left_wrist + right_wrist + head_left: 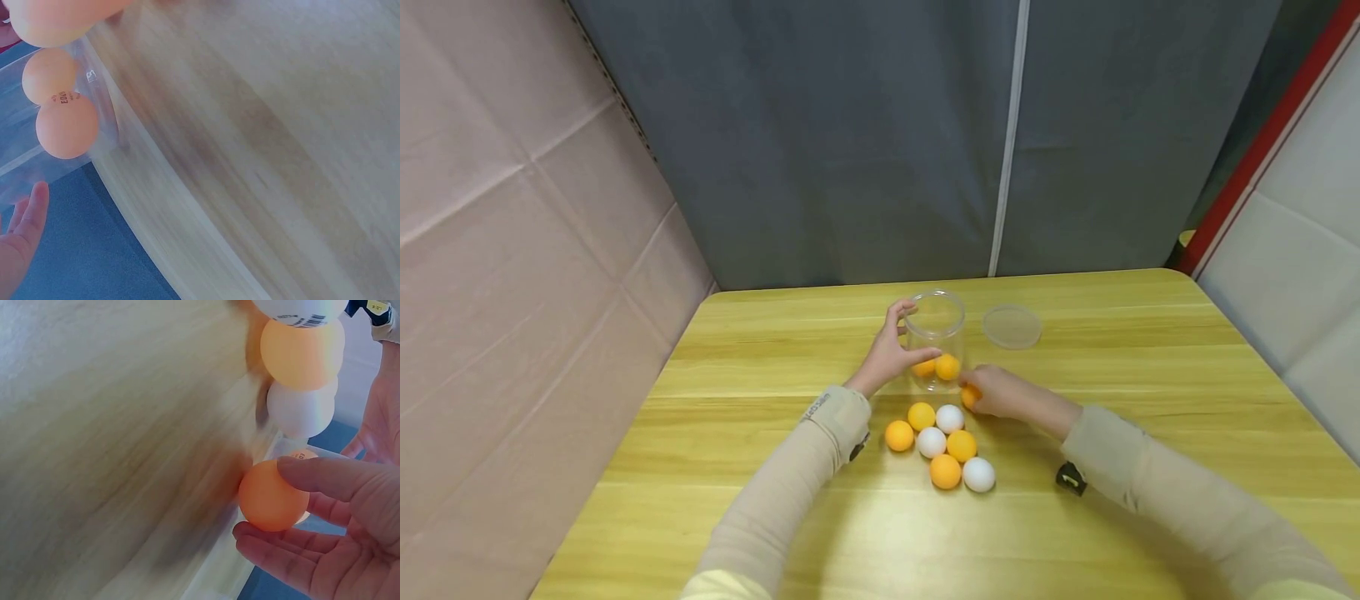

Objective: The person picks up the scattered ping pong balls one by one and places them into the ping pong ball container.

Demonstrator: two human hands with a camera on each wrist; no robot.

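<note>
Sleeves over yellow wood table (pixel 1150 375); left hand (pixel 887 354) grasping jar (pixel 935 321), right hand (pixel 1000 393) pinching orange ball (pixel 970 397); grey curtain (pixel 850 142) behind.

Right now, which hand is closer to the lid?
The right hand. It holds an orange ball in front of the lid. The left hand grips the jar, on its far side from the lid.
</note>
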